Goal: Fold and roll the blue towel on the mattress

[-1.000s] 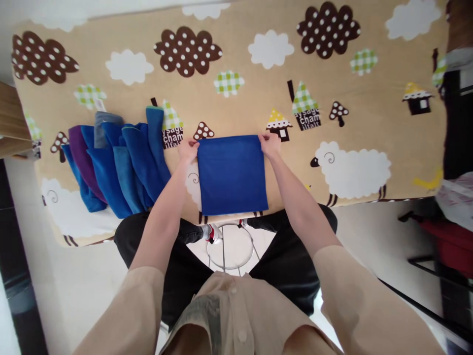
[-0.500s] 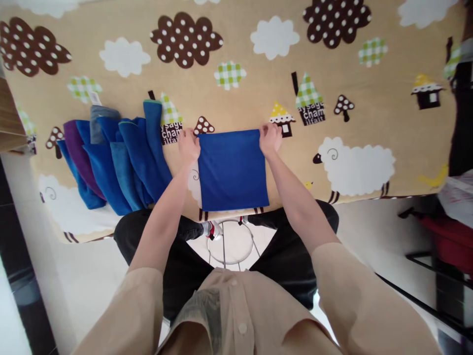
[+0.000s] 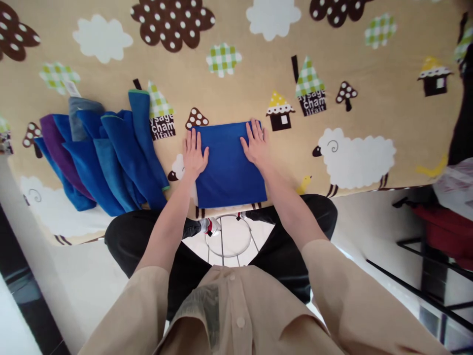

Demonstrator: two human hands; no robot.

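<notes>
Both hands have let go of the far corners they were pinching half a second ago and now lie flat on the blue cloth (image 3: 227,165). This cloth is a smooth, thin-looking square of deep blue, folded with straight edges and sharp corners, and it lies on the table near the edge closest to the person, in front of the body. The left hand (image 3: 194,155) rests palm down on the cloth's left border, partly on the cloth and partly on the cover beside it, fingers straight and close together, pointing away from the person. The right hand (image 3: 255,144) lies palm down on the upper right part of the cloth, fingers straight and a little spread. Neither hand pinches anything.

Under the cloth is the table cover (image 3: 369,98), a soft beige fabric printed with white clouds, brown dotted clouds, green checked shapes, small houses, mushrooms and white sheep. To the left, just beside the left hand but apart from the cloth, a pile of towels (image 3: 107,158) is fanned out in long overlapping strips. They look thicker and fluffier, mostly blue, with one purple and one grey piece; some hang over the table's near edge.
</notes>
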